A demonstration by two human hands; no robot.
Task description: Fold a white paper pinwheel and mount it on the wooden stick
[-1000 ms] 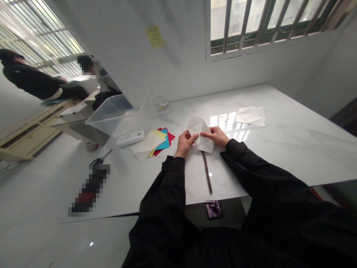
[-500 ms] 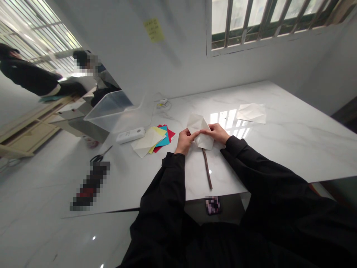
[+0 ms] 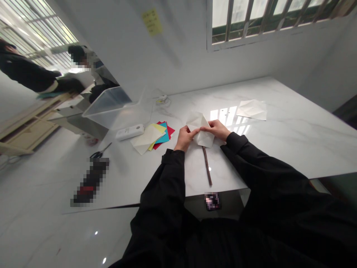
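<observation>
Between my hands is a creased sheet of white paper (image 3: pixel 205 139), held up a little in front of me. My left hand (image 3: pixel 184 138) grips its left side, thumb on the near face and pointing inward. From the right, my right hand (image 3: pixel 219 130) pinches the sheet, its thumb tip almost meeting the left one at the middle. The fingers behind the paper are hidden. Below it a thin brown stick (image 3: pixel 206 167) lies on the marble-patterned table (image 3: pixel 284 141), its upper end covered by the paper.
Left of my hands lie coloured paper sheets (image 3: pixel 163 137) beside a white power strip (image 3: pixel 129 132). Scissors (image 3: pixel 99 152) rest farther left, near a clear plastic bin (image 3: pixel 111 108). Another creased white sheet (image 3: pixel 251 109) lies at the back right. Two people sit at the far left.
The view has tipped slightly, so everything sits a little higher. Both hands keep nearly the same hold on the white paper.
</observation>
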